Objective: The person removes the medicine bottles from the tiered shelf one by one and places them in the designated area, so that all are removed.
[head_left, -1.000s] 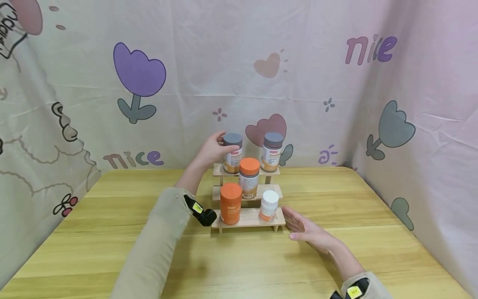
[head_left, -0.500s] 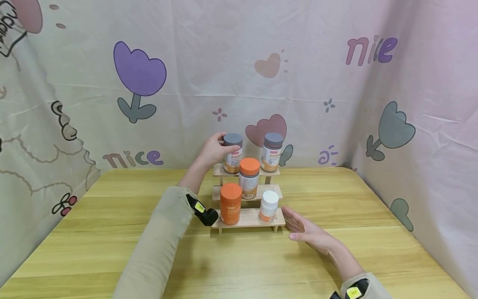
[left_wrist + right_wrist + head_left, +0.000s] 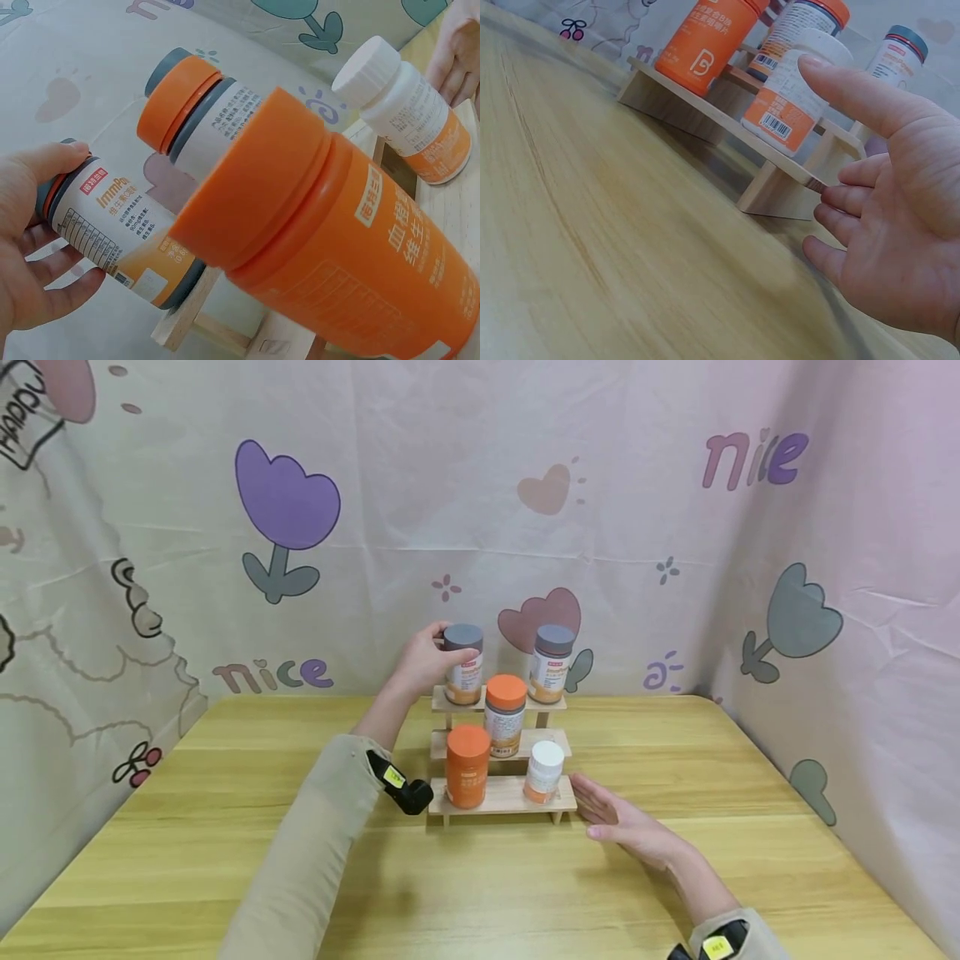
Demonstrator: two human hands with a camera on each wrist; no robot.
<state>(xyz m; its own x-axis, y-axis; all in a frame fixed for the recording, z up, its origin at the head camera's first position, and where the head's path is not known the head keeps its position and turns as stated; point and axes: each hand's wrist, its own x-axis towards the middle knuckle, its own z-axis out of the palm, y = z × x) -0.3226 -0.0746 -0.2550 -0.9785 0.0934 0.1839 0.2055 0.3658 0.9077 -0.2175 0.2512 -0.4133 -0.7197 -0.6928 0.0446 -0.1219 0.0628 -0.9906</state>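
My left hand grips a grey-capped supplement bottle at the left end of the top step, its thumb across the front near the cap. In the left wrist view the label of this bottle faces the camera. My right hand is held with fingers extended, fingertips right at the right end of the wooden stepped rack. On the rack's lowest step stand an orange bottle and a small white-capped bottle. An orange-capped bottle occupies the middle step. Another grey-capped bottle stands top right.
The rack stands on a wood-grain table. Behind it hangs a printed cloth with flowers and lettering, which also runs along both sides. The orange bottles stand in front of the top step.
The left hand has shifted the grey-capped bottle slightly left along the top step. The right hand stays at the rack's right end. The head view has turned a little.
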